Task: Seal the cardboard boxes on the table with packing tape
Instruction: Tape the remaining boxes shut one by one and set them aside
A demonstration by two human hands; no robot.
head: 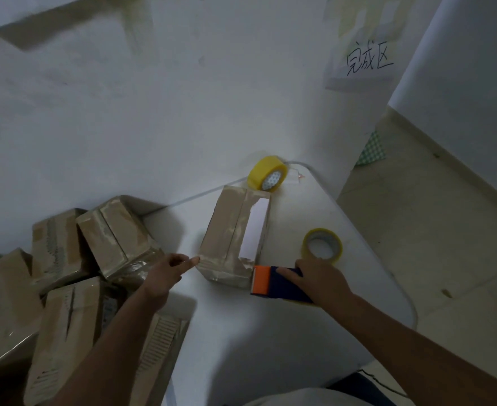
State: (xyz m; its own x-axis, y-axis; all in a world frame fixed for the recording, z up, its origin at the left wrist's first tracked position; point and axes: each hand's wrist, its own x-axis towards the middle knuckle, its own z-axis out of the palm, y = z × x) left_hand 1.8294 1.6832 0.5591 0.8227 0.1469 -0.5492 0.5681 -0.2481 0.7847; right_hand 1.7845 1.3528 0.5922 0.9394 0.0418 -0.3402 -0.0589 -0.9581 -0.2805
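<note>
Right hand (320,278) grips the blue-and-orange tape dispenser (279,284), its orange end at the cardboard box (226,238) on the white table (300,332). Left hand (165,275), fingers loosely curled and holding nothing, touches the box's near-left corner with extended fingertips.

Box in work (232,238): on the table (355,276), straight ahead of you, between your hands.
Your left hand (165,275): at its near-left corner, fingertip touching.
Your right hand (319,278): right of that box, on the tape dispenser (276,284), whose front end meets the near-right corner.
Flat tape roll (322,246): just behind your right hand.
Upright tape roll (267,173): behind the box, against the wall (153,112).
Box pile (74,268): to your left.
</note>
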